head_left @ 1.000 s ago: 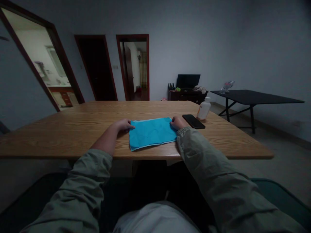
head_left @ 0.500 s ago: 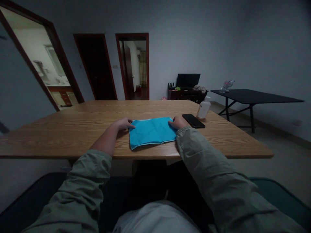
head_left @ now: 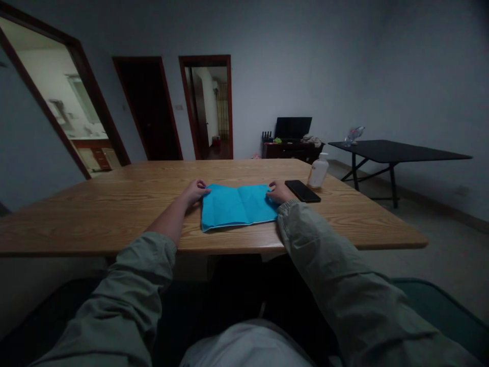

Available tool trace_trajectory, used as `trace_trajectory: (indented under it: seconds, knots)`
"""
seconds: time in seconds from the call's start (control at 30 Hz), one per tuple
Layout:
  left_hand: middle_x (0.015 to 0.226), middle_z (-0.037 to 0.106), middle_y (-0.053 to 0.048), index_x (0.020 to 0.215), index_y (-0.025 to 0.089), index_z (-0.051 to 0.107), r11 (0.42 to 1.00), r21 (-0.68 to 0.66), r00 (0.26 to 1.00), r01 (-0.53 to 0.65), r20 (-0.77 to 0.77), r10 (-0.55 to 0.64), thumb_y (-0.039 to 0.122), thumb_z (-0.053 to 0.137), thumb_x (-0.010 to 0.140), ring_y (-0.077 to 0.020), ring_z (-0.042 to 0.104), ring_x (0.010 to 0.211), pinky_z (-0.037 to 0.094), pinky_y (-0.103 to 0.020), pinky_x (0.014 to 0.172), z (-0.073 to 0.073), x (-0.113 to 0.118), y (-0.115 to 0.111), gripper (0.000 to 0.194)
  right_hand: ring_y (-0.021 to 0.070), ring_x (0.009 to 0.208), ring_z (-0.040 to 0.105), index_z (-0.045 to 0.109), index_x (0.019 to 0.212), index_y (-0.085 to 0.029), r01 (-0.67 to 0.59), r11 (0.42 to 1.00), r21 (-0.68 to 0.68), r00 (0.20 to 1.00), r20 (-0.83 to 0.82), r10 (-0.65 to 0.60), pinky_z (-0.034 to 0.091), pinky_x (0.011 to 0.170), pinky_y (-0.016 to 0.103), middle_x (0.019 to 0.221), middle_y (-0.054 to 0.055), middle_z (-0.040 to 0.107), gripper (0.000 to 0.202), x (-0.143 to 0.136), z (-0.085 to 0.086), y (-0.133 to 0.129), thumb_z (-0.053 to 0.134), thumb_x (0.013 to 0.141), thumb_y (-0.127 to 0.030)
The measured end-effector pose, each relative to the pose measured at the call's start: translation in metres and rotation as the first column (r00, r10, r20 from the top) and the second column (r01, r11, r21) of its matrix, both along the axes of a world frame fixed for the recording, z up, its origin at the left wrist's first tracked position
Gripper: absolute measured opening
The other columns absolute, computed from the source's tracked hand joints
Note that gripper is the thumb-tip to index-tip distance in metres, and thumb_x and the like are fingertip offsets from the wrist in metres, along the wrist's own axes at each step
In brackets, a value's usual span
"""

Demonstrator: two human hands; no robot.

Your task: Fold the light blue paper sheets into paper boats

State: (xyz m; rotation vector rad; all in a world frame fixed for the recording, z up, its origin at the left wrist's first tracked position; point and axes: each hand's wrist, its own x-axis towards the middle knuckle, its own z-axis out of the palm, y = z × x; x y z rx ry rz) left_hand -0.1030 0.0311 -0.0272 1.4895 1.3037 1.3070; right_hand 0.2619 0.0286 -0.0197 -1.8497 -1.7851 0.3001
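A folded bright blue sheet (head_left: 239,206), creased down its middle, lies on the wooden table (head_left: 153,178) near the front edge. At its far left corner is my left hand (head_left: 195,192), its thumb and fingers pinching the edge. My right hand (head_left: 278,192) grips the far right corner between thumb and fingers. A thin pale layer shows along the sheet's near edge. The undersides of both grips are hidden.
A black phone (head_left: 302,191) lies just right of my right hand. Behind it stands a white pump bottle (head_left: 318,171). Farther off are a black folding table (head_left: 397,151) and a dark cabinet (head_left: 292,151) with a screen (head_left: 293,127).
The sheet's near left corner has shifted slightly, and the middle crease looks more pronounced. My left hand's fingers have risen a little at the corner. The view has tilted slightly.
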Motion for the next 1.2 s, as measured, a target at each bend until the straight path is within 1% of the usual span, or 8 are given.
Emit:
trace_trajectory:
  seconds: [0.13,0.37,0.53,0.63,0.7,0.87,1.07,1.2]
  knots:
    - [0.062,0.054,0.004,0.073,0.019,0.049,0.999,0.033,0.999,-0.04,0.012,0.039,0.022,0.074,0.048,-0.011,0.051,0.054,0.037,-0.02,0.052,-0.001,-0.004,0.007,0.035,0.0211,0.089,0.062,0.061,0.112,-0.022,0.018,1.0,0.014,0.997,0.073,-0.019,0.044,0.074,0.028,0.099,0.007,0.067,0.043,-0.004,0.0,-0.003,0.065,0.071,-0.03]
    - [0.064,0.058,0.001,0.068,0.017,0.056,0.989,0.139,0.964,-0.053,-0.252,0.087,0.015,0.066,0.052,-0.013,0.052,0.058,0.038,-0.022,0.055,-0.006,-0.003,0.022,0.018,0.0243,0.098,0.06,0.061,0.114,-0.021,0.031,0.998,0.059,0.986,0.163,-0.04,0.044,0.08,0.03,0.11,0.011,0.065,0.039,-0.005,0.011,-0.012,0.06,0.076,-0.026]
    - [0.063,0.057,0.001,0.064,0.019,0.055,0.979,0.203,0.903,-0.015,-0.417,0.101,0.012,0.064,0.057,-0.0148,0.051,0.06,0.037,-0.024,0.056,-0.009,0.003,0.023,0.013,0.0316,0.109,0.054,0.062,0.115,-0.02,0.011,0.961,0.276,0.952,0.291,-0.095,0.04,0.088,0.039,0.117,0.016,0.061,0.035,-0.028,0.032,-0.035,0.053,0.084,-0.034]
    - [0.066,0.056,-0.001,0.062,0.019,0.053,0.968,0.251,0.832,0.008,-0.538,0.133,0.011,0.063,0.06,-0.0159,0.051,0.063,0.037,-0.026,0.059,-0.008,0.007,0.022,0.013,0.0297,0.112,0.052,0.062,0.116,-0.02,-0.252,0.921,0.296,0.915,0.382,0.128,0.033,0.099,0.041,0.118,0.014,0.061,0.036,-0.071,0.038,-0.049,0.047,0.089,-0.039]
    - [0.071,0.057,-0.003,0.063,0.019,0.053,0.96,0.278,0.762,0.022,-0.627,0.164,0.01,0.061,0.064,-0.0174,0.052,0.068,0.038,-0.027,0.063,-0.007,0.011,0.021,0.012,0.0285,0.117,0.051,0.059,0.12,-0.021,-0.411,0.888,0.209,0.858,0.418,0.298,0.028,0.105,0.042,0.123,0.014,0.06,0.04,-0.105,0.034,-0.054,0.045,0.091,-0.043]
    - [0.094,0.059,-0.009,0.078,0.018,0.06,0.954,0.3,0.525,0.003,-0.813,0.254,0.006,0.049,0.075,-0.0196,0.055,0.086,0.041,-0.029,0.073,-0.007,0.019,0.013,0.017,0.0309,0.136,0.034,0.048,0.136,-0.018,-0.421,0.905,-0.061,0.837,0.36,0.413,0.024,0.109,0.049,0.146,0.015,0.042,0.055,-0.16,0.005,-0.047,0.032,0.093,-0.049]
    - [0.103,0.059,-0.011,0.09,0.018,0.064,0.969,0.246,0.322,-0.025,-0.916,0.241,0.015,0.045,0.086,-0.0203,0.055,0.092,0.042,-0.03,0.079,-0.003,0.02,-0.006,0.02,0.0321,0.144,0.017,0.028,0.15,-0.025,-0.316,0.923,-0.217,0.845,0.377,0.378,0.012,0.112,0.057,0.158,0.009,0.019,0.069,-0.13,-0.012,-0.024,0.023,0.092,-0.062]
    - [0.108,0.059,-0.012,0.095,0.019,0.067,0.972,0.225,0.292,-0.064,-0.927,0.234,0.02,0.043,0.089,-0.0224,0.055,0.1,0.043,-0.032,0.085,-0.004,0.018,-0.009,0.025,0.0321,0.144,0.016,0.025,0.151,-0.027,-0.186,0.953,-0.238,0.875,0.402,0.271,0.011,0.112,0.058,0.158,0.008,0.02,0.071,-0.096,-0.014,-0.008,0.021,0.091,-0.065]
